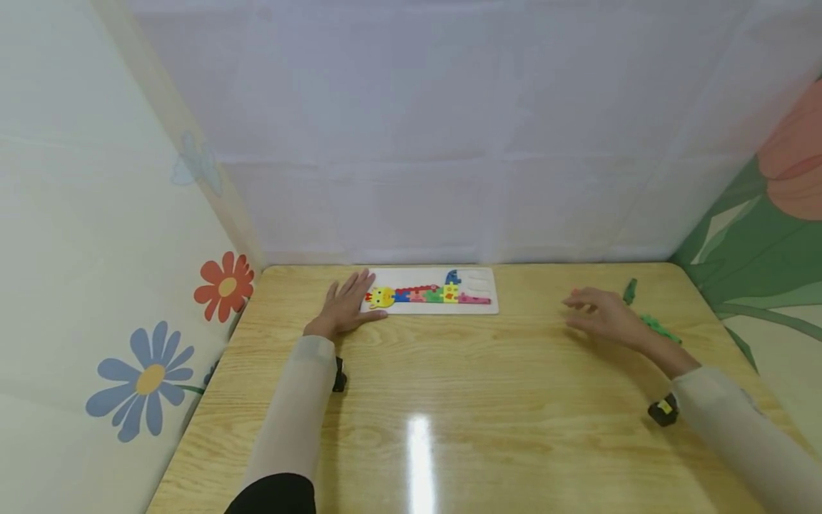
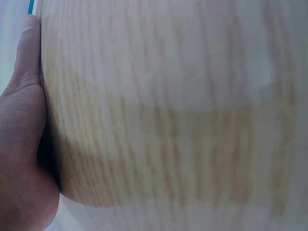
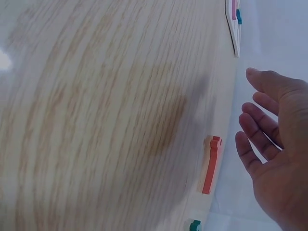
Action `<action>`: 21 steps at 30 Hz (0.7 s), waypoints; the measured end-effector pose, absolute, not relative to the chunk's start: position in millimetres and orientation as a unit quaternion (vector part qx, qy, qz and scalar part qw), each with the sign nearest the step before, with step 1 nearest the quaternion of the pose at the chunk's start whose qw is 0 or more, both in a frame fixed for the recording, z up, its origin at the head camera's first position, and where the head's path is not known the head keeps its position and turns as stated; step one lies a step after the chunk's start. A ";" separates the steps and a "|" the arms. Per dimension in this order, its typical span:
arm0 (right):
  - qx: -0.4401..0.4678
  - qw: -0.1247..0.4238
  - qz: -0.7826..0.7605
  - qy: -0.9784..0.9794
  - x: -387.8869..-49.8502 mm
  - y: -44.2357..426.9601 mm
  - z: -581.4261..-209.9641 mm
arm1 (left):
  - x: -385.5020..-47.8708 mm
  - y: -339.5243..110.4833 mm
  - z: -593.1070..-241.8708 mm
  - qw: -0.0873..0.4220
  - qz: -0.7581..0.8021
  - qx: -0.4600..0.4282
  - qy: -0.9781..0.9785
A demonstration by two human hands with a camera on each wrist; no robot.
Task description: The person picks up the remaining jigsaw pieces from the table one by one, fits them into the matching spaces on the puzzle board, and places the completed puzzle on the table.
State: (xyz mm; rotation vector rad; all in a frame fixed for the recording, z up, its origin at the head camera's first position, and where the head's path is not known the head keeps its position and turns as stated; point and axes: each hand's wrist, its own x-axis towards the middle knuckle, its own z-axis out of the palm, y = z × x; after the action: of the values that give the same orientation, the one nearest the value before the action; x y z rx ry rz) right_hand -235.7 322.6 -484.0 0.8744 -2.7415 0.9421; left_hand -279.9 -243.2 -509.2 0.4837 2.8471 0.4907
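A white puzzle board [image 1: 424,308] lies near the table's far edge, with a giraffe of colourful pieces in it: a yellow head [image 1: 382,298], a yellow body piece [image 1: 451,293], a pink leg [image 1: 475,300] and a dark blue piece [image 1: 452,277] among them. Bare recesses show at its right end. My left hand [image 1: 347,305] rests with spread fingers on the board's left end. Over the right of the table hovers my right hand [image 1: 604,314], fingers loosely bent around nothing. Below it lies a red puzzle piece [image 3: 210,166], mostly hidden by the hand in the head view.
Two green pieces lie by my right hand, a small dark green one [image 1: 631,291] beyond it and a longer bright green one [image 1: 660,329] beside the wrist. The wooden table [image 1: 481,400] meets a white cloth wall at the back and printed walls at both sides.
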 end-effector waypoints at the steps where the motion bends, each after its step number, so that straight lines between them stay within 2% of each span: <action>1: 0.286 0.058 0.311 -0.905 -235.1 323.3 -484.2 | -279.7 -243.0 -509.0 0.106 0.164 0.164 0.967; 21: 0.286 0.070 0.286 -0.912 -223.4 344.9 -473.7 | -281.8 -247.2 -514.6 0.105 0.174 0.166 0.965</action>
State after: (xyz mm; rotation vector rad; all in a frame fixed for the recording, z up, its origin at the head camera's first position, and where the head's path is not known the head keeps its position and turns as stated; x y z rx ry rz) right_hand -223.4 344.9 -473.7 0.8597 -2.7448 0.8599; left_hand -281.8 -247.2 -514.6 0.4899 2.8447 0.5140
